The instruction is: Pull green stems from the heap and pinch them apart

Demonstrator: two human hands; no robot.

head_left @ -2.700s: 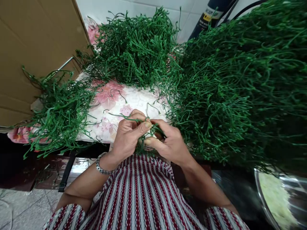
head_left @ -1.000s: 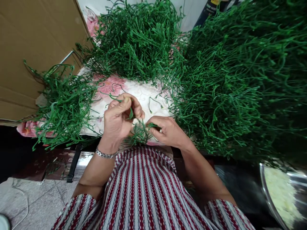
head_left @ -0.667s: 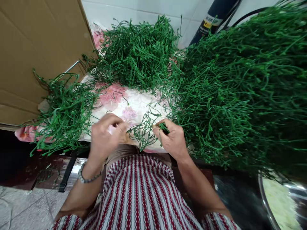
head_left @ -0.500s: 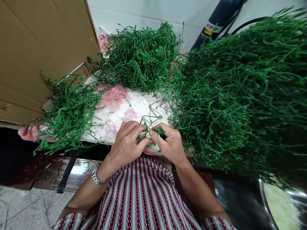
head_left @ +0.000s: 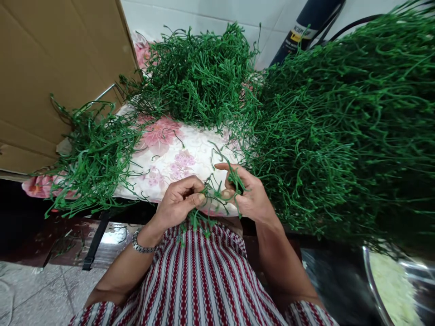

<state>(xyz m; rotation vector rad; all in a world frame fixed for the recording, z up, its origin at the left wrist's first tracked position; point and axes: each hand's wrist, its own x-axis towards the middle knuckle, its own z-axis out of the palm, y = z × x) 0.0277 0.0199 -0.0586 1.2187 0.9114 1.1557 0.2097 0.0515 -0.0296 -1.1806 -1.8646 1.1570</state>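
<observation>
My left hand [head_left: 180,201] pinches several thin green stems [head_left: 197,217] between thumb and fingertips, and their ends hang over the striped apron. Close by on the right, my right hand [head_left: 249,192] has its index finger stretched out, with more green stems [head_left: 234,179] caught in its curled palm. Some stems run across the gap between the hands. Both hands are above the front edge of a flowered cloth [head_left: 163,167]. Loose stems lie on the cloth just beyond them.
Green stems form a small pile [head_left: 98,158] at left, another [head_left: 207,77] at the back and a very large heap [head_left: 322,136] at right. A cardboard box [head_left: 64,68] stands at left, a dark blue cylinder [head_left: 306,31] behind. A metal bowl [head_left: 370,276] is at lower right.
My hands have moved apart, the right one shifting right with its index finger now extended. Stems now hang below my left hand.
</observation>
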